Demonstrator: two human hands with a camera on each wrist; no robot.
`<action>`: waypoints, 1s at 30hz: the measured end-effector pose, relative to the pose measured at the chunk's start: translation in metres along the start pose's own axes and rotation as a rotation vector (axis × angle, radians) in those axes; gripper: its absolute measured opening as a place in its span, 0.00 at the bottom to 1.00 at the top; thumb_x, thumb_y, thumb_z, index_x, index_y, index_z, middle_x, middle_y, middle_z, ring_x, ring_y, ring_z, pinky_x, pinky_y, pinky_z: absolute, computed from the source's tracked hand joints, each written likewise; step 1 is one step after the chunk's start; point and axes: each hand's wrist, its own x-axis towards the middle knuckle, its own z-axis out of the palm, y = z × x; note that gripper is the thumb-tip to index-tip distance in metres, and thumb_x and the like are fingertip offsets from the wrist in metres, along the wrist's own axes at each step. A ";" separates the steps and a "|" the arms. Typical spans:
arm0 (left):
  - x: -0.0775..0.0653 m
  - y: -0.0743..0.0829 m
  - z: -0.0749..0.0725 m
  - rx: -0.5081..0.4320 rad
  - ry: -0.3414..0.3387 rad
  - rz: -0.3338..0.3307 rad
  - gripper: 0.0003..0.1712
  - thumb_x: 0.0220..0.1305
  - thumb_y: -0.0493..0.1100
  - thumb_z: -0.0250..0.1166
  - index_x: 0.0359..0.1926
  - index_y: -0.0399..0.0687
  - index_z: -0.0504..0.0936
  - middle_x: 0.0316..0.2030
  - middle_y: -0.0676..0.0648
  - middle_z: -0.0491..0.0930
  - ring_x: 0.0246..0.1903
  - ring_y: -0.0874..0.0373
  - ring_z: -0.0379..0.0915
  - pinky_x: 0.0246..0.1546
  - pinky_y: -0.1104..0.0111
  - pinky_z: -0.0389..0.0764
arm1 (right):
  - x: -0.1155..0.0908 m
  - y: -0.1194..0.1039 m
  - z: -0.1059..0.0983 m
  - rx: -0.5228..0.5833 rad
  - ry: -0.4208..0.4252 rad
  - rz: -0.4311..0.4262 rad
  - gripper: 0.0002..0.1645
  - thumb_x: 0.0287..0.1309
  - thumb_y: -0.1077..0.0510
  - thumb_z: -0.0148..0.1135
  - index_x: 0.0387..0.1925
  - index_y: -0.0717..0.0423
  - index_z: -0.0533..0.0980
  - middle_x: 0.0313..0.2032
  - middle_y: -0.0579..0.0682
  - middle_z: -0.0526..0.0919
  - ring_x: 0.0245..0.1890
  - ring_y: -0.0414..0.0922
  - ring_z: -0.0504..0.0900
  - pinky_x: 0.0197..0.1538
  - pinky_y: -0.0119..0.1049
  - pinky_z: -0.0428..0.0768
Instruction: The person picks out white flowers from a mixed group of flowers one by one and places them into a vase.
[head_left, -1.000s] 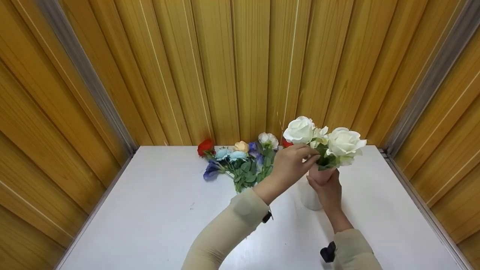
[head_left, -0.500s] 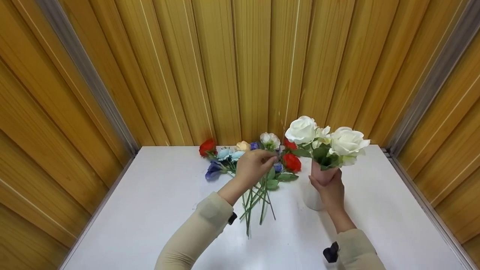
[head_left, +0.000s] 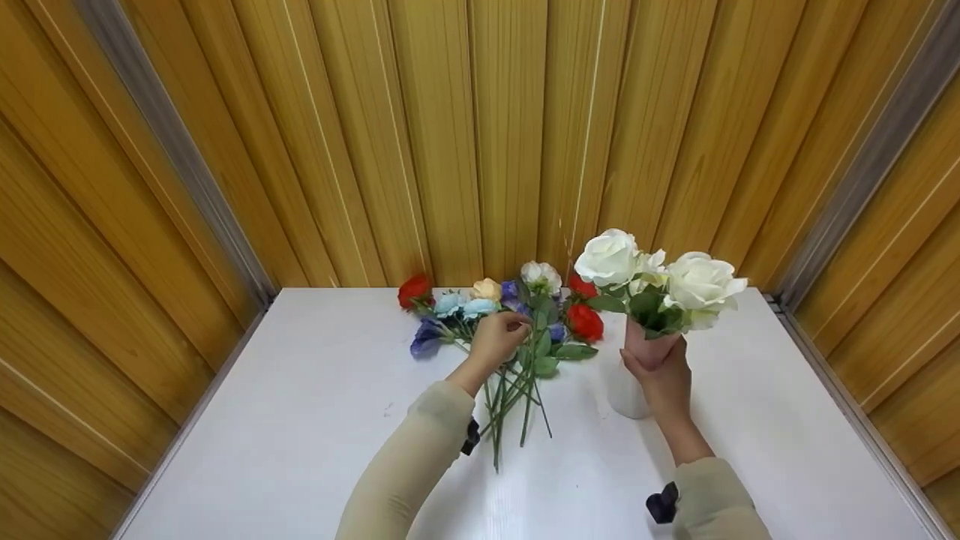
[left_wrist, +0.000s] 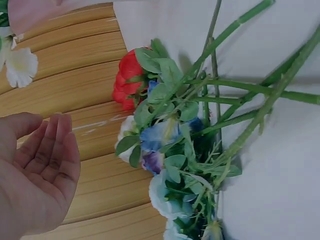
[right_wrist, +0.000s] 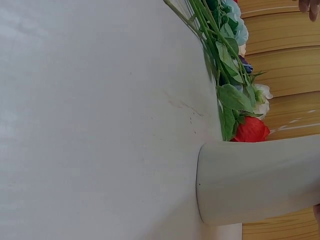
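Observation:
My right hand (head_left: 667,386) grips a vase (head_left: 627,394), pink at the top and white toward its base, which stands on the table at the right. White roses (head_left: 703,282) with green leaves rise out of its mouth. Over a pile of artificial flowers (head_left: 544,346) hovers my left hand (head_left: 495,343). Its fingers bend loosely and hold nothing in the left wrist view, where a red flower (left_wrist: 127,80) and crossing green stems (left_wrist: 267,107) lie beyond them. The right wrist view shows the vase's lower white body (right_wrist: 255,182); most of the right hand is out of that view.
Red, light blue, purple, peach and white blooms lie at the back of the white table (head_left: 300,420), their stems pointing toward the front. A wood-patterned wall (head_left: 495,135) rises directly behind the table edge, with similar panels on both sides.
My left hand has left the white roses in the vase and moved left, over the flower pile, uncovering red blooms and stems. The right hand has stayed on the vase.

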 end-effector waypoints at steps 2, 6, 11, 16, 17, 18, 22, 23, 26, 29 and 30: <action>0.008 -0.002 0.004 -0.046 -0.003 -0.020 0.16 0.72 0.39 0.60 0.54 0.39 0.86 0.44 0.38 0.89 0.39 0.50 0.85 0.41 0.65 0.84 | 0.001 -0.001 -0.001 -0.001 0.011 0.008 0.55 0.58 0.50 0.72 0.75 0.66 0.51 0.70 0.70 0.66 0.70 0.63 0.68 0.74 0.57 0.66; 0.022 -0.002 0.011 -0.083 -0.001 -0.032 0.18 0.74 0.39 0.57 0.59 0.38 0.84 0.50 0.37 0.86 0.49 0.47 0.83 0.49 0.61 0.84 | 0.002 -0.003 -0.004 -0.002 0.034 0.010 0.55 0.58 0.51 0.72 0.75 0.66 0.50 0.70 0.70 0.66 0.70 0.63 0.68 0.75 0.57 0.65; 0.032 -0.003 0.019 -0.110 -0.027 -0.080 0.21 0.76 0.38 0.54 0.64 0.37 0.79 0.58 0.36 0.83 0.53 0.51 0.81 0.51 0.61 0.83 | 0.002 -0.005 -0.005 0.004 0.035 0.005 0.56 0.58 0.51 0.73 0.76 0.66 0.50 0.70 0.71 0.66 0.70 0.64 0.67 0.75 0.58 0.65; 0.034 -0.009 0.029 -0.208 -0.097 -0.209 0.25 0.78 0.38 0.49 0.71 0.39 0.72 0.64 0.35 0.78 0.44 0.59 0.77 0.48 0.64 0.79 | 0.001 -0.003 -0.006 0.021 0.028 0.002 0.56 0.58 0.51 0.73 0.76 0.65 0.50 0.71 0.70 0.66 0.70 0.63 0.68 0.74 0.57 0.66; 0.035 -0.011 0.031 -0.228 -0.116 -0.239 0.26 0.78 0.38 0.48 0.72 0.39 0.70 0.66 0.35 0.76 0.43 0.61 0.75 0.49 0.64 0.78 | 0.001 -0.002 -0.006 0.026 0.027 -0.001 0.56 0.58 0.51 0.73 0.76 0.65 0.51 0.70 0.70 0.66 0.70 0.63 0.68 0.73 0.57 0.66; 0.035 -0.014 0.034 -0.256 -0.137 -0.270 0.26 0.78 0.38 0.47 0.73 0.39 0.68 0.68 0.34 0.74 0.40 0.60 0.73 0.51 0.62 0.77 | 0.001 -0.002 -0.006 0.030 0.026 -0.006 0.55 0.58 0.52 0.73 0.75 0.65 0.51 0.70 0.70 0.66 0.70 0.63 0.68 0.73 0.57 0.67; 0.033 -0.025 0.042 -0.295 -0.182 -0.347 0.28 0.79 0.39 0.46 0.75 0.38 0.65 0.74 0.35 0.66 0.40 0.63 0.71 0.52 0.63 0.75 | 0.001 -0.002 -0.006 0.030 0.024 -0.010 0.55 0.58 0.52 0.73 0.75 0.66 0.51 0.69 0.70 0.67 0.69 0.63 0.68 0.72 0.58 0.67; 0.033 -0.027 0.045 -0.302 -0.180 -0.358 0.28 0.79 0.38 0.46 0.75 0.38 0.65 0.74 0.35 0.66 0.37 0.61 0.67 0.49 0.63 0.73 | 0.001 -0.002 -0.005 0.025 0.024 -0.010 0.55 0.58 0.52 0.73 0.75 0.66 0.51 0.69 0.70 0.68 0.69 0.63 0.69 0.72 0.58 0.67; 0.031 -0.033 0.050 -0.258 -0.164 -0.359 0.28 0.78 0.37 0.48 0.75 0.37 0.66 0.74 0.34 0.66 0.54 0.51 0.76 0.57 0.61 0.77 | -0.001 -0.002 -0.003 0.014 0.018 -0.006 0.54 0.58 0.51 0.73 0.75 0.66 0.52 0.69 0.70 0.68 0.69 0.63 0.69 0.72 0.58 0.68; 0.030 -0.038 0.056 -0.162 -0.111 -0.345 0.26 0.76 0.35 0.52 0.71 0.34 0.70 0.69 0.34 0.73 0.63 0.43 0.76 0.62 0.57 0.79 | -0.002 -0.001 0.000 0.017 0.020 -0.011 0.54 0.57 0.52 0.73 0.73 0.67 0.53 0.69 0.70 0.69 0.69 0.63 0.69 0.72 0.57 0.68; 0.030 -0.038 0.058 -0.119 -0.087 -0.330 0.25 0.74 0.34 0.53 0.70 0.33 0.72 0.67 0.34 0.75 0.66 0.41 0.74 0.64 0.55 0.79 | -0.002 -0.001 0.001 0.020 0.018 -0.010 0.53 0.57 0.52 0.73 0.73 0.67 0.53 0.69 0.70 0.68 0.70 0.63 0.69 0.72 0.57 0.68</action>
